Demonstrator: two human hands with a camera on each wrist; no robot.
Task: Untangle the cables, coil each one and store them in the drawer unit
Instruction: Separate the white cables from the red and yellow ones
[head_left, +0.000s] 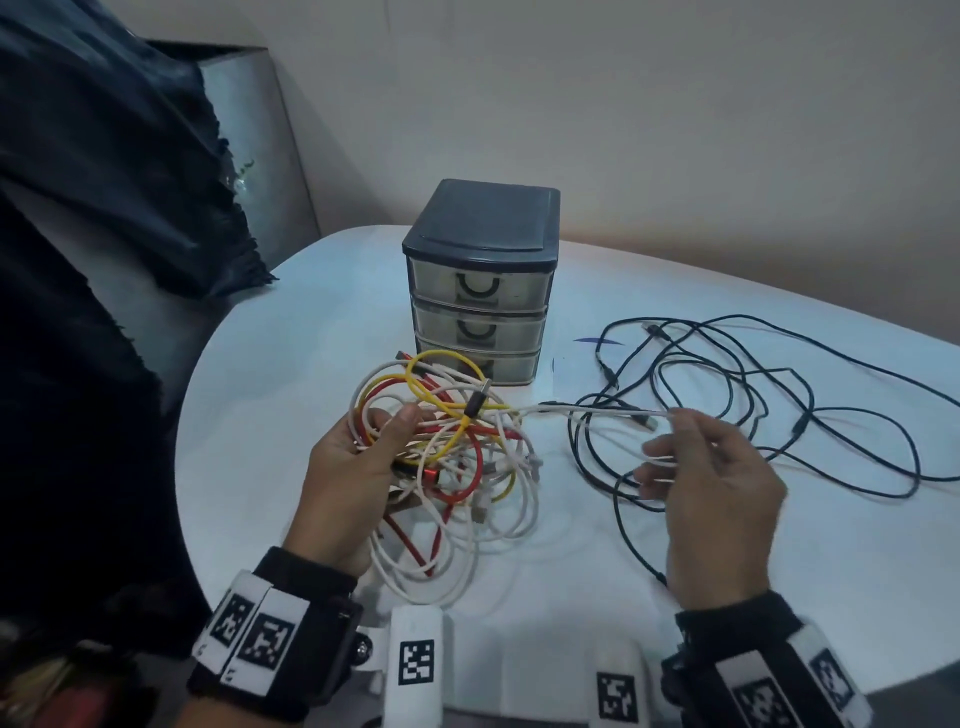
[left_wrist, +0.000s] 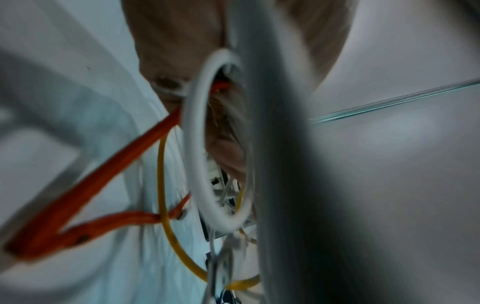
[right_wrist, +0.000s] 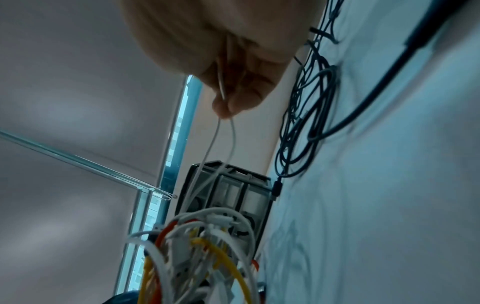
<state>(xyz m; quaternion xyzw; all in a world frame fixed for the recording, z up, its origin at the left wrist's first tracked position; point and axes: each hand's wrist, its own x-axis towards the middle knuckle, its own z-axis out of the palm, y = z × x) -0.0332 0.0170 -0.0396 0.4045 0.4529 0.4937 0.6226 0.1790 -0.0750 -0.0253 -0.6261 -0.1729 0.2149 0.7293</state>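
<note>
A tangle of white, red and yellow cables (head_left: 452, 441) lies at the table's middle, in front of the dark three-drawer unit (head_left: 480, 280). My left hand (head_left: 363, 457) grips the left side of the tangle, thumb over several loops. A thin white cable (head_left: 587, 413) runs taut from the tangle to the right. My right hand (head_left: 691, 457) pinches that white cable (right_wrist: 228, 139) between thumb and fingertips, with loops of it lying across its fingers. In the left wrist view, blurred red cable (left_wrist: 85, 195), yellow cable (left_wrist: 166, 216) and a white loop (left_wrist: 197, 144) fill the frame. All three drawers are closed.
A long black cable (head_left: 753, 405) sprawls in loose loops over the right half of the white table (head_left: 270, 364). Dark cloth (head_left: 104, 208) hangs at the left, beside a grey metal box (head_left: 260, 130). The wall stands close behind the drawer unit.
</note>
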